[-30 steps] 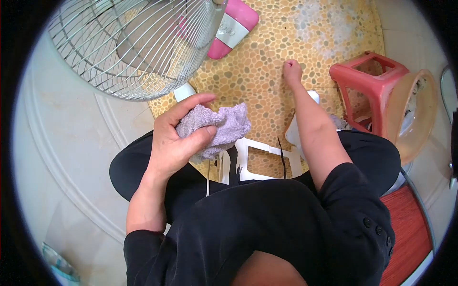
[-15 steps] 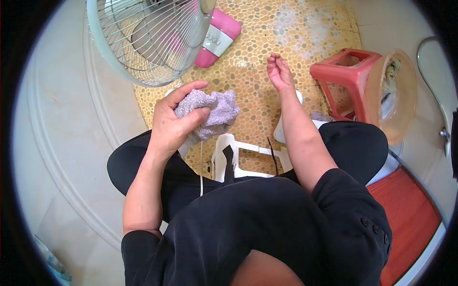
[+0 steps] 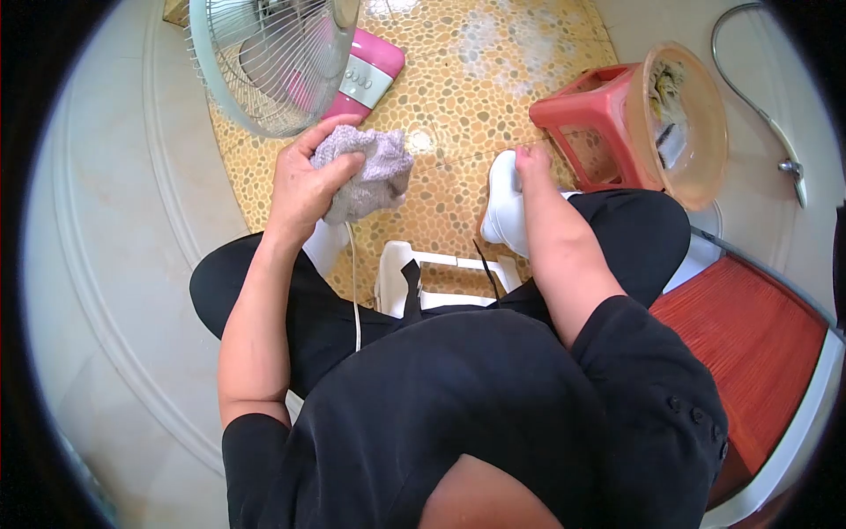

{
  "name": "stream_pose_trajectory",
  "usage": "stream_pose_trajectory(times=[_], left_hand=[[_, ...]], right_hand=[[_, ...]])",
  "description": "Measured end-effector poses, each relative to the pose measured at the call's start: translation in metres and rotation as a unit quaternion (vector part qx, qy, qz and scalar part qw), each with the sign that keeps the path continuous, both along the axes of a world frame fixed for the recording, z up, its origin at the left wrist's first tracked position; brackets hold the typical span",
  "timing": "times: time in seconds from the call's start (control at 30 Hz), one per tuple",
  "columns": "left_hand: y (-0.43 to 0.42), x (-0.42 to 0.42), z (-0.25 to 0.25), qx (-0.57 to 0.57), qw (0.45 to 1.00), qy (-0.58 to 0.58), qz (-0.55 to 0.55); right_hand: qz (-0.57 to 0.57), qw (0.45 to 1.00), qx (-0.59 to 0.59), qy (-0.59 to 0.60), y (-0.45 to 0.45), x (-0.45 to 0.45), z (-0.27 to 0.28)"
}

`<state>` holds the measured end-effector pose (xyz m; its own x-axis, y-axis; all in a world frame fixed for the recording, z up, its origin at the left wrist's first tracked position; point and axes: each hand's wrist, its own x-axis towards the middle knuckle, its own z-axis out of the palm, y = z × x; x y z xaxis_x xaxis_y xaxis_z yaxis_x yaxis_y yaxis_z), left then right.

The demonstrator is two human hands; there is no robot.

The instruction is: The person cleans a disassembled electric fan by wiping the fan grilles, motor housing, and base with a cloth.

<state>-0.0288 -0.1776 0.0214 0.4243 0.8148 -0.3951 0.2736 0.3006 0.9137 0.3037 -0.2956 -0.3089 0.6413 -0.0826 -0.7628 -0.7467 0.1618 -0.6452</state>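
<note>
My left hand (image 3: 304, 181) is closed around a crumpled lavender-grey cloth (image 3: 374, 172), thumb on top and fingers behind it. The cloth hangs in front of the fan's wire cage (image 3: 273, 66), apart from it. My right hand (image 3: 533, 167) is low, beside the white boot (image 3: 504, 198) on my right foot; its fingers are mostly turned from view, so I cannot tell how they are set. The fan's pink base (image 3: 379, 53), with a row of buttons on a pale panel, rests on the floor.
A red plastic stool (image 3: 608, 150) bears an orange basin (image 3: 709, 132) with a brush and wet items inside. A shower hose (image 3: 749, 97) hangs on the right wall. A white stool (image 3: 388, 282) is beneath me, and a pale cord (image 3: 355, 291) runs past it. Foam (image 3: 502, 44) spots the floor.
My right hand has lowered toward the boot, its palm no longer showing. My left hand still holds the cloth. The view has shifted, so fan, stool and basin appear higher and further left.
</note>
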Motion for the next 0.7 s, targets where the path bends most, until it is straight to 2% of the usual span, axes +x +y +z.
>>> stream_pose_trajectory(times=[0.17,0.27,0.37,0.47,0.57,0.67,0.7], left_hand=[[-0.002,-0.002,-0.003,0.009,0.999,-0.032,0.010],[-0.004,-0.002,-0.005,-0.019,0.996,-0.072,0.039],[-0.007,-0.004,-0.002,-0.020,0.994,-0.096,0.055],[-0.009,-0.007,-0.001,-0.038,0.988,-0.132,0.064],[-0.013,-0.010,0.008,-0.050,0.983,-0.159,0.075],[-0.019,-0.011,0.010,-0.040,0.982,-0.166,0.079],[-0.018,-0.013,0.009,-0.036,0.983,-0.165,0.077]], right_hand=[[-0.115,0.989,-0.089,-0.038,-0.030,-0.002,-0.001],[0.047,0.995,-0.060,-0.063,-0.027,-0.010,0.011],[0.188,0.958,-0.118,-0.184,-0.006,-0.016,0.021],[0.183,0.969,0.119,-0.111,0.025,-0.028,0.085],[0.329,0.919,0.203,-0.080,0.043,-0.023,0.134],[0.450,0.869,0.182,-0.098,0.052,-0.007,0.186],[0.479,0.845,0.193,-0.138,0.048,-0.007,0.208]])
